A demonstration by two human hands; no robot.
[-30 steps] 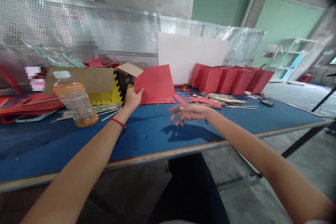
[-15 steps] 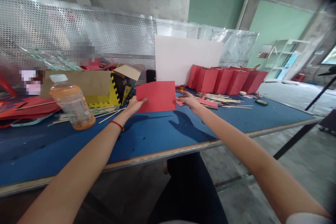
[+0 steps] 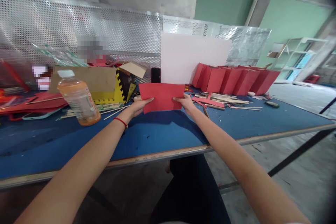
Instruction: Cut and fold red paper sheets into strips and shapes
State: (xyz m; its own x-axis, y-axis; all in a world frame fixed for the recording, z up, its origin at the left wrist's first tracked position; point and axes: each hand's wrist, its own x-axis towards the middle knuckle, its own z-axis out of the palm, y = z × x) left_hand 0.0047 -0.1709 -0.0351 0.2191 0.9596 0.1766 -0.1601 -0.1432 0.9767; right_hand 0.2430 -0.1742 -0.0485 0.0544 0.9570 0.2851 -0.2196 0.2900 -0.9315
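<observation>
A red sheet of card point(image 3: 163, 97) is held up above the blue tabletop point(image 3: 168, 134), its face toward me. My left hand point(image 3: 139, 106) grips its left edge, thumb in front and fingers behind. On the opposite edge, my right hand point(image 3: 186, 103) pinches the card the same way. The fingers behind the sheet are mostly hidden. Thin wooden sticks point(image 3: 223, 98) and red card scraps point(image 3: 210, 103) lie just right of my right hand.
An orange drink bottle point(image 3: 78, 99) stands at the left, before a yellow-and-black cardboard box point(image 3: 105, 85). Several red paper bags point(image 3: 215, 79) line the back right beside a white board point(image 3: 194, 57). A phone point(image 3: 155, 75) leans behind the card. Perforated metal sheeting point(image 3: 126, 38) closes the rear.
My right hand has moved left and closed on the card's right edge; before, it was apart from it with fingers spread. The view has shifted slightly left.
</observation>
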